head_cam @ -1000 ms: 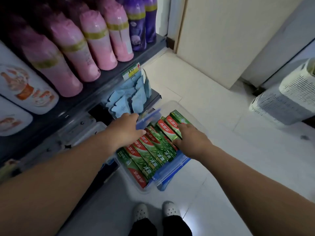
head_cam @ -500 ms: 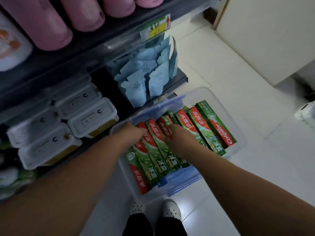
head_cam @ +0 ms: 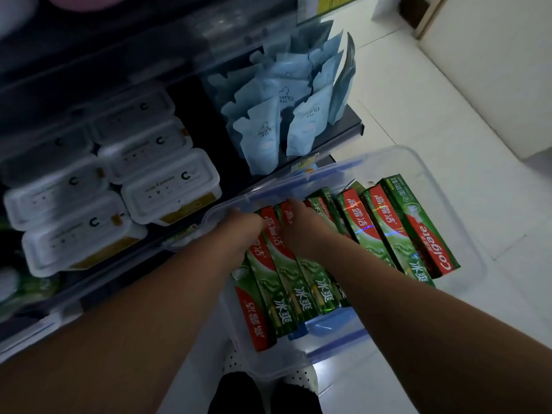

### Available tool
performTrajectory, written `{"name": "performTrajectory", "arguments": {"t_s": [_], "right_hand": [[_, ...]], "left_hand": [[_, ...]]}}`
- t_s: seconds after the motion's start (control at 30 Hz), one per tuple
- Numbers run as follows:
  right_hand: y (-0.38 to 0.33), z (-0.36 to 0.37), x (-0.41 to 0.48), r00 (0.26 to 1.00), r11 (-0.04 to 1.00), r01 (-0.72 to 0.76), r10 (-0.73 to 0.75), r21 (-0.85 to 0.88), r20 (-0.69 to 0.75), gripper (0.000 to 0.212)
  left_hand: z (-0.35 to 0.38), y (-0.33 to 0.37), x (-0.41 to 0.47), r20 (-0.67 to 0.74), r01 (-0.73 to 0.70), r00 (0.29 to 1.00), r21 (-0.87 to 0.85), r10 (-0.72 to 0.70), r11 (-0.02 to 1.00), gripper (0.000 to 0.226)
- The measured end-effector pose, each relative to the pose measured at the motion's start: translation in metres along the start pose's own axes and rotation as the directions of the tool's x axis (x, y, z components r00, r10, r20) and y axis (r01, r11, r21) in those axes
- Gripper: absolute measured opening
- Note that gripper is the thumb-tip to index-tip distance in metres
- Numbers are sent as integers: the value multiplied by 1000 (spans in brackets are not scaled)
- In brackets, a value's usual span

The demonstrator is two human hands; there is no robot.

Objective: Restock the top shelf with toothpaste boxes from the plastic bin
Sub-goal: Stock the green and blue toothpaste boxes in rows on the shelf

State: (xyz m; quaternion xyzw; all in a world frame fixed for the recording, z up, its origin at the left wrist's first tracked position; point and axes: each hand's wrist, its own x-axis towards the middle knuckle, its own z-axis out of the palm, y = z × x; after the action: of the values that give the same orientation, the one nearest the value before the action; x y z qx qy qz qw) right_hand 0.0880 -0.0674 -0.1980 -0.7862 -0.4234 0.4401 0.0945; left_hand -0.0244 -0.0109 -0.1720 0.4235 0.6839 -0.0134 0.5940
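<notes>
The toothpaste boxes (head_cam: pixel 373 231) lie flat, side by side in one row, inside the clear plastic bin (head_cam: pixel 475 258), which sits on the tiled floor (head_cam: pixel 418 100) right against the foot of the shelving. Their long axes are parallel, running from the shelf side of the bin back toward the person and slanting to the lower right in the head view. Each box is green with a red band. The rightmost one (head_cam: pixel 424 234) shows "Colgate" in white on red, reading along its length, and its near end points at the bin's right wall.

Both hands are down at the far ends of the boxes in the left part of the row. The left hand (head_cam: pixel 243 230) rests on the outermost boxes, against the bin's rim. The right hand (head_cam: pixel 300 231) lies just beside it, back to the camera, over the next few boxes. The fingers of both reach down past the box ends and are blurred, so I cannot tell whether either hand grips a box or only touches it.

A blue latch (head_cam: pixel 334 333) sits on the bin's near end, above the toes of white perforated shoes (head_cam: pixel 298 380).

Beyond the bin, a dark low shelf (head_cam: pixel 351 122) holds upright pale blue pouches (head_cam: pixel 283 115). To their left are stacked white lidded tubs (head_cam: pixel 170 186).
</notes>
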Motion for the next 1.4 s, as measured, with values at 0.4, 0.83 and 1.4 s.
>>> {"name": "performTrajectory", "arguments": {"t_s": [0.4, 0.83, 1.4], "right_hand": [[11, -31, -13, 985, 871, -164, 166, 462, 37, 27], [11, -69, -60, 989, 962, -102, 70, 252, 132, 69], [-44, -164, -146, 965, 929, 165, -222, 331, 142, 55]], "left_hand": [[-2, 7, -23, 130, 82, 990, -252, -50, 964, 8], [-4, 12, -52, 337, -247, 936, 405, 107, 881, 58], [-54, 68, -165, 309, -522, 846, 317, 434, 792, 41]]}}
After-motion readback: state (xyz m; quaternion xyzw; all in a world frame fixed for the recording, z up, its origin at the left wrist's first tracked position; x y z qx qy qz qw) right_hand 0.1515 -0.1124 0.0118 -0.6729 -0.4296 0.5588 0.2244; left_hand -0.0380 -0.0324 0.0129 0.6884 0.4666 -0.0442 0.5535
